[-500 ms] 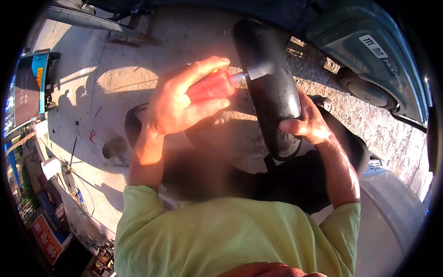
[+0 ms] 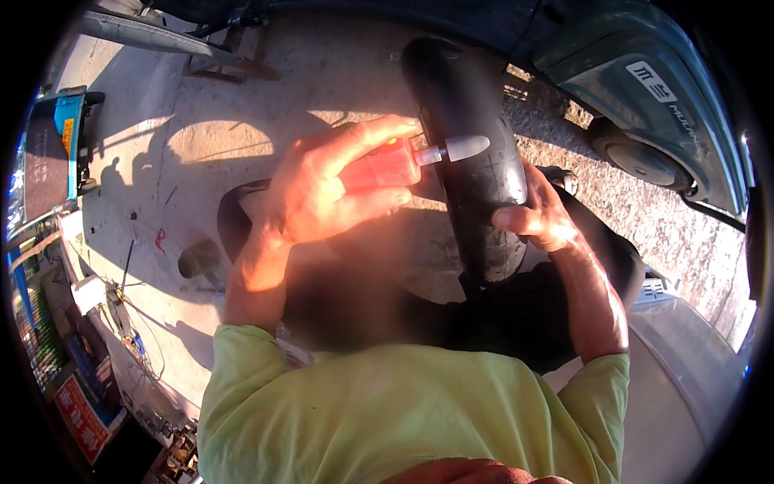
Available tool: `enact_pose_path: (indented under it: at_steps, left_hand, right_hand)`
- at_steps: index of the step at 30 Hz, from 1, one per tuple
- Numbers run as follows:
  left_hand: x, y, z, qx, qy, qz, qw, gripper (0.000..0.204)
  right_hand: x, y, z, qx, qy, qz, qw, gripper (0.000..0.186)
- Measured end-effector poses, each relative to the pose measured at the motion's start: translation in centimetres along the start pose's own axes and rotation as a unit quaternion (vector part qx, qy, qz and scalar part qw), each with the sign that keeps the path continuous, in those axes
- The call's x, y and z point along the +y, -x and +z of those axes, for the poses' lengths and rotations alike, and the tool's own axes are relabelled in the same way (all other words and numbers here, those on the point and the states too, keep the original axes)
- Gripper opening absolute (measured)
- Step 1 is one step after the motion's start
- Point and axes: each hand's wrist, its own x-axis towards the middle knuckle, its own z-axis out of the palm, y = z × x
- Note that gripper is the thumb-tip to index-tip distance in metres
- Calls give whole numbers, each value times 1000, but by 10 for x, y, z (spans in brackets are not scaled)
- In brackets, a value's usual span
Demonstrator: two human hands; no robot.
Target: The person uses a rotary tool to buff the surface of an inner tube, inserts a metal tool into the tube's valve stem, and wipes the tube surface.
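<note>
My left hand (image 2: 322, 181) is closed around a red handheld grinder (image 2: 385, 165). From its front end a pale cone-shaped bit (image 2: 468, 147) sticks out to the right. The bit lies across the upper face of an inflated black inner tube (image 2: 484, 189) in view; whether it touches the rubber I cannot tell. On the tube's right side my right hand (image 2: 544, 214) grips it, the thumb on top and the fingers going behind, where they are hidden. The tube stands between my legs, its near end by my dark trousers (image 2: 516, 310).
A dark green scooter (image 2: 645, 105) stands at the far right. To the right of my knee is a pale grey box-like surface (image 2: 677, 363). At the left are a blue cart (image 2: 71, 133), cables (image 2: 129, 315) and a short dark cylinder (image 2: 197, 260) on the concrete floor (image 2: 153, 210).
My left hand and the grinder have moved slightly right and down. The bit, blurred before, now shows sharply. The tube's near end has shifted a little toward me, still held by my right hand.
</note>
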Motion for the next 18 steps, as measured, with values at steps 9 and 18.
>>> enact_pose_path:
  at_steps: [9,18]
  left_hand:
    - [-3,-2,1,20,-17,2,1000,65]
    - [-6,0,1,15,-11,3,1000,64]
  right_hand:
    - [-1,1,1,-3,3,-3,1000,109]
    - [0,3,1,3,-7,-1,1000,109]
